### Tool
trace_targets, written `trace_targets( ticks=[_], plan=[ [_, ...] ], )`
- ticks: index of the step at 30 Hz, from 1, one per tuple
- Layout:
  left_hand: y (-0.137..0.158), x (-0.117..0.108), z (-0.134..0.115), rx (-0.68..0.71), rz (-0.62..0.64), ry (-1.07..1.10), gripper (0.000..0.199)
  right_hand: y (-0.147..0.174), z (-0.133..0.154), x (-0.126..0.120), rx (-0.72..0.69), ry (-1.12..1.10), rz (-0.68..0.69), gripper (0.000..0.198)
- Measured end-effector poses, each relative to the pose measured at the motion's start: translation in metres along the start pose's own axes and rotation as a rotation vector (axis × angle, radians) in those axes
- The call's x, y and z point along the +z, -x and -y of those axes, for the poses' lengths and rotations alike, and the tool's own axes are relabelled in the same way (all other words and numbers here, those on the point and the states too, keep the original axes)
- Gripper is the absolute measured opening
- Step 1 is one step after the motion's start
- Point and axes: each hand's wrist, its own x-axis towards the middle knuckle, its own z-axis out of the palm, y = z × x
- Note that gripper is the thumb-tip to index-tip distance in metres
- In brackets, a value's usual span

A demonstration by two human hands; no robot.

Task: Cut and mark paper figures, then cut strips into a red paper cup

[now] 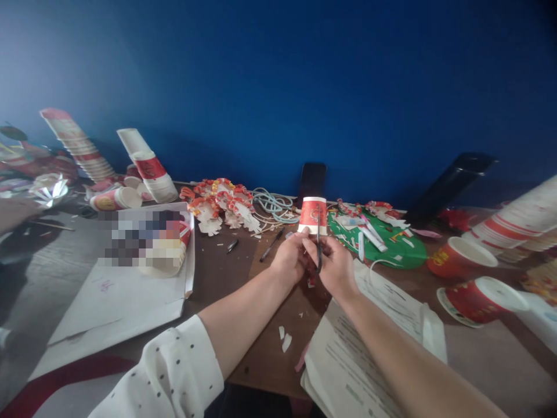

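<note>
A red and white paper cup [310, 212] is held out in front of me, its printed side facing me. My left hand [289, 256] is closed on the cup's lower edge, with the thumb against it. In my right hand [338, 268] are dark-handled scissors [319, 247], their blades pointing up along the cup's right side. How far the blades are apart is hard to see. Small white paper scraps [286, 342] lie on the brown table [261, 325] below my wrists.
Cut red-and-white paper pieces [226, 200], cord [274, 203] and a pen [270, 244] lie behind my left hand. A phone [313, 179] leans on the blue wall. Rightward are a green mat [404, 252], papers [348, 360] and cups [461, 261]. A white box [126, 296] lies left.
</note>
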Motion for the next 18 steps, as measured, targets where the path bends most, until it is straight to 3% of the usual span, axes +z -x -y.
trace_targets(
  ticks=[11, 18],
  plan=[
    [-0.003, -0.001, 0.005, 0.031, -0.01, 0.035, 0.01, 0.0, 0.012, -0.003, -0.029, -0.015, -0.004, 0.035],
    [-0.002, -0.001, 0.004, 0.048, -0.018, -0.022, 0.014, -0.001, 0.016, -0.004, 0.041, -0.089, -0.003, 0.04]
  ],
)
